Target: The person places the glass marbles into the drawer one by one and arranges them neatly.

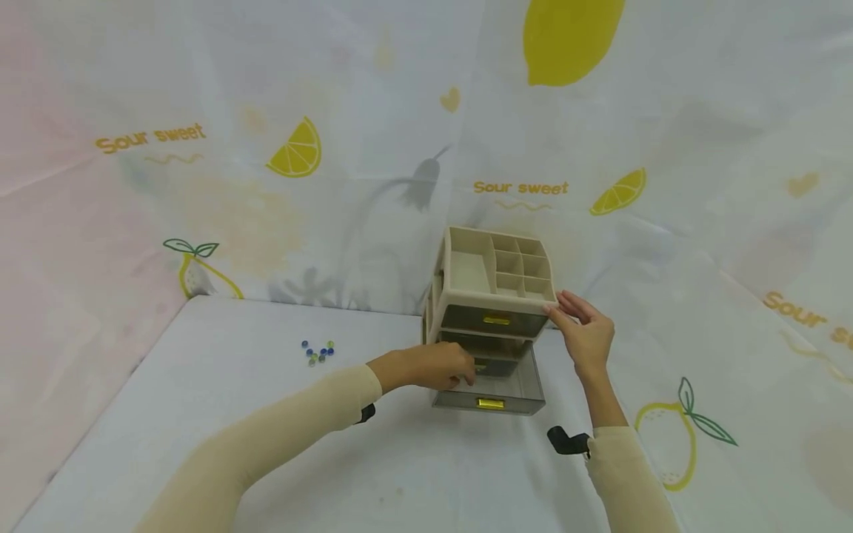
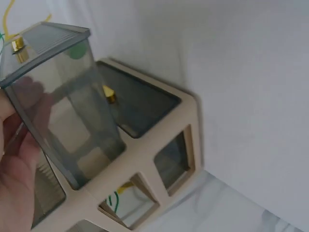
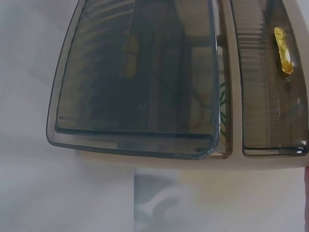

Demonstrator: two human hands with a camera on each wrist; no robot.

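A beige desktop drawer organizer [image 1: 494,302] has smoky clear drawers with gold handles. Its bottom drawer [image 1: 489,403] is pulled well out. My left hand [image 1: 436,366] reaches over this drawer's left side, fingers loosely bent down inside it. The left wrist view has the fingers [image 2: 31,92] behind the drawer's clear wall, with nothing visible in them. A green round piece [image 2: 77,50] shows through that wall near the drawer front. My right hand [image 1: 586,334] grips the organizer's upper right front corner between thumb and fingers. In the right wrist view, the extended drawer [image 3: 135,87] fills much of the frame.
Several small blue, green and clear glass beads [image 1: 323,352] lie on the white tabletop [image 1: 220,385], left of the organizer. Open compartments [image 1: 509,263] form the organizer's top. A lemon-printed cloth [image 1: 373,237] hangs behind and beside the table.
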